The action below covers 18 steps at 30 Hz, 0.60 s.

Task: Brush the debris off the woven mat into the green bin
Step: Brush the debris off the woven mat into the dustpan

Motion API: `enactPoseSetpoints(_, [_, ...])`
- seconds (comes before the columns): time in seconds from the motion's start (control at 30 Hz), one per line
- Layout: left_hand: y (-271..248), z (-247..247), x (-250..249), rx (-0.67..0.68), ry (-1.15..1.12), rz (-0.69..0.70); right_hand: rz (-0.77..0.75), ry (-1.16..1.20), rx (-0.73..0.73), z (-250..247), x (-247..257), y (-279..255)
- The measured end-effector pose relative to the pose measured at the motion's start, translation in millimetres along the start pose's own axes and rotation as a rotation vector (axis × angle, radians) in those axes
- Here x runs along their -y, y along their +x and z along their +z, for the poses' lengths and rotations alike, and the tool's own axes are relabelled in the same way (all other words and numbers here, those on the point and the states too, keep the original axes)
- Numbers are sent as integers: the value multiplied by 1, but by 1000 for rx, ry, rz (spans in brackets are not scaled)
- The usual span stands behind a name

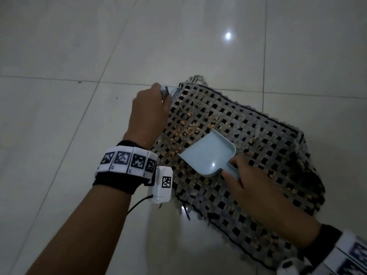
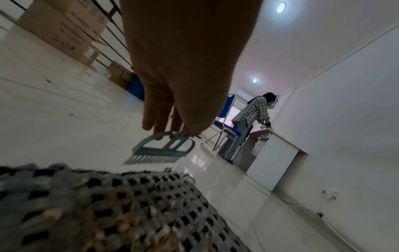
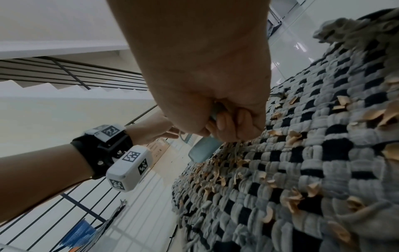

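A grey-and-black woven mat (image 1: pixel 258 139) lies on the tiled floor, strewn with tan debris (image 1: pixel 190 132) that is thickest towards its left side. My left hand (image 1: pixel 151 112) is at the mat's far left corner and grips a small grey-blue brush (image 2: pixel 164 146), bristles pointing down just beyond the mat's edge (image 2: pixel 129 187). My right hand (image 1: pixel 233 169) grips the handle of a light blue dustpan (image 1: pixel 208 155), which rests on the mat with its mouth facing the debris. The dustpan (image 3: pixel 202 150) also shows beneath my right fist. No green bin is in view.
Pale floor tiles (image 1: pixel 79 56) surround the mat. Far off in the left wrist view are stacked cardboard boxes (image 2: pixel 64 29), a blue chair (image 2: pixel 226 126), and another person (image 2: pixel 250 116) at a white desk (image 2: pixel 274 153). A dark stair railing (image 3: pixel 64 71) runs behind.
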<state>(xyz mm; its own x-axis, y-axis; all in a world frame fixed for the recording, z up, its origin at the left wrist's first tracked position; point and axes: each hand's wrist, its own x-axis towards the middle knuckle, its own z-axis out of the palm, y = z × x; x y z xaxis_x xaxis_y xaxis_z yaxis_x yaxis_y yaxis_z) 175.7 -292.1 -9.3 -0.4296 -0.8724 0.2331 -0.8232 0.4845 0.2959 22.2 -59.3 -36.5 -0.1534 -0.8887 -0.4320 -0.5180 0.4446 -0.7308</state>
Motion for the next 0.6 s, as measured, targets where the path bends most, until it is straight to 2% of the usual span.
enactPoseSetpoints(0.27, [-8,27,7,144,-76,-27,-24,59,-13,12,-11,1])
enactPoseSetpoints(0.37, [-11,24,4,200,-89,-37,-37,42,-28,13,-10,1])
enactPoseSetpoints(0.47, [-11,17,5,254,-146,-104,-54,37,-37,15,-12,2])
enactPoseSetpoints(0.6, [-11,13,4,125,-206,-119,-55,62,-60,17,-17,2])
